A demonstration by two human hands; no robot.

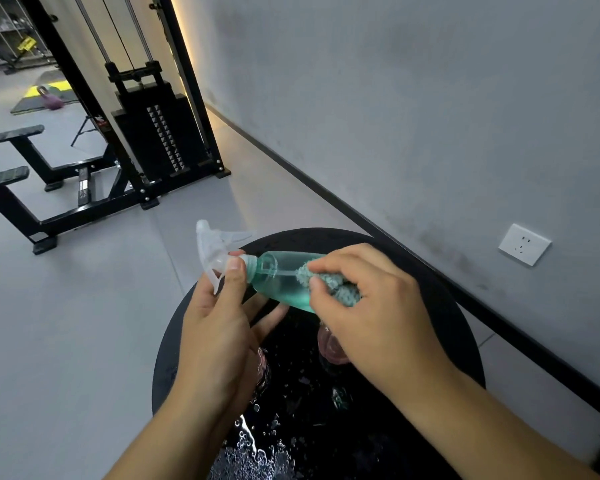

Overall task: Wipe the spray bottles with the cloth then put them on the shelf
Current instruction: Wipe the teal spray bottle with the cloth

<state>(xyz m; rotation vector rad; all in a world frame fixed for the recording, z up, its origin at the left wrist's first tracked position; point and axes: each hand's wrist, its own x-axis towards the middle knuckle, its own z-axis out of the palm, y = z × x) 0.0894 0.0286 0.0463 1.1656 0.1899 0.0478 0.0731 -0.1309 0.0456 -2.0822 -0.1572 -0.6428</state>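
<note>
Bottle above black tabletop rim

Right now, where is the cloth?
In the head view the cloth is right of centre, bunched in the right hand and pressed against the teal spray bottle, above the round black table.

Both hands are busy over the round black table, the left hand gripping the spray bottle by its neck and the right hand pressing the cloth on it, so the tabletop beneath is crowded. The grey wall closes in just to the right. To the left the floor lies open until the black weight machine farther off.
</note>
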